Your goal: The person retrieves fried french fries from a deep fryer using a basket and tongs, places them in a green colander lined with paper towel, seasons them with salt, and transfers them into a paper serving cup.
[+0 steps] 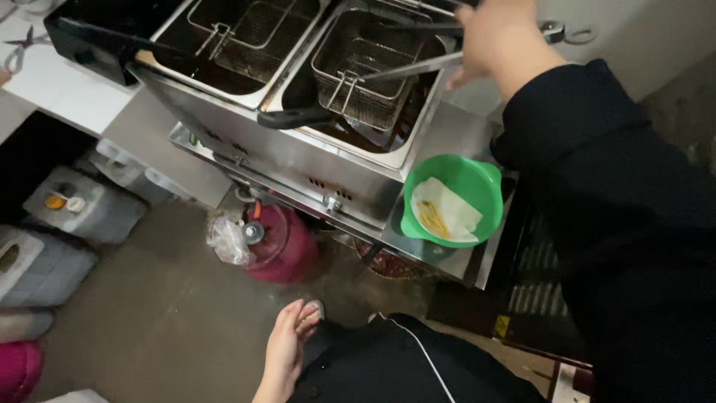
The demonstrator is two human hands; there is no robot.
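Right hand (498, 39) closed around metal tongs (418, 67) reaching into the wire basket (358, 75) of the fryer's (298, 160) right oil well, green bowl (488, 179) with paper just beside fryer's front corner, left hand (287, 347) loose, fingers relaxed, holding nothing, below fryer.

A small yellow warning label (502, 326) sat at five o'clock on a dark panel; a crumpled clear plastic bag (228, 240) lay at seven o'clock beside the red gas cylinder (283, 242).

Right hand (498, 41) cut off by top edge, tongs' (418, 67) handle end hidden.
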